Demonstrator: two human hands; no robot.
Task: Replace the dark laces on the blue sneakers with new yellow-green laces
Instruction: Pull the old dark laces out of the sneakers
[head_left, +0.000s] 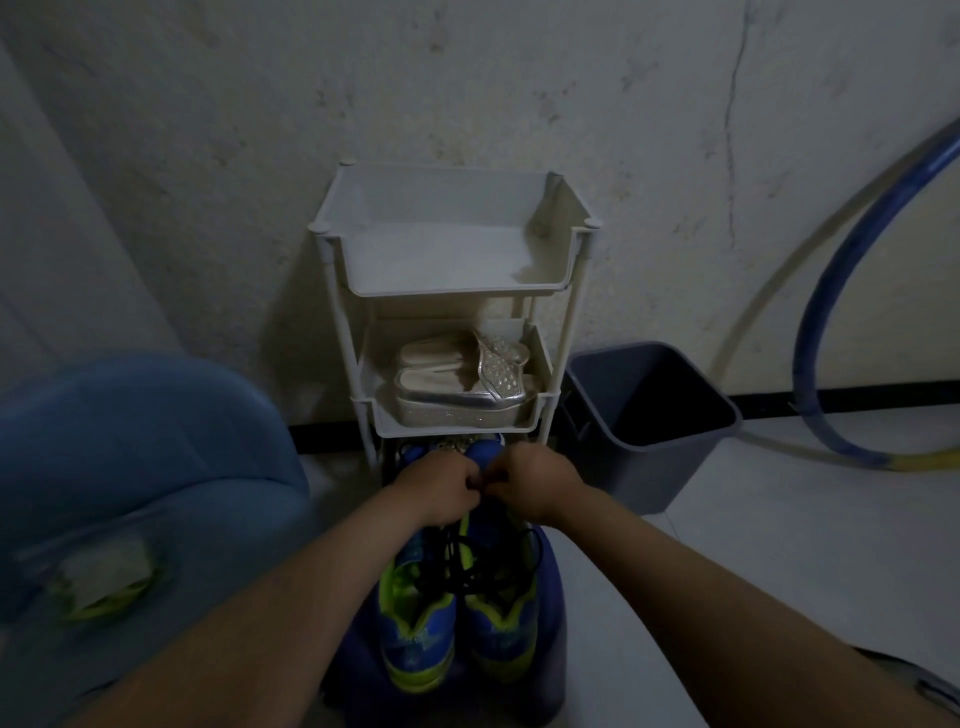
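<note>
Pinching grip: left hand (441, 488) and right hand (537, 480) hold the dark laces (460, 564) over the blue sneakers (415, 629); laces seem soft and light, best taken near their tips.

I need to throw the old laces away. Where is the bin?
In the head view, right of centre, the grey bin stands close beside the white shelf rack, on its right side, just beyond the right hand.

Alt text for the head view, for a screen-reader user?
The left hand and right hand meet over blue sneakers, pinching the dark laces. Behind them a white tiered rack holds silver shoes, with a grey bin to its right.
</note>
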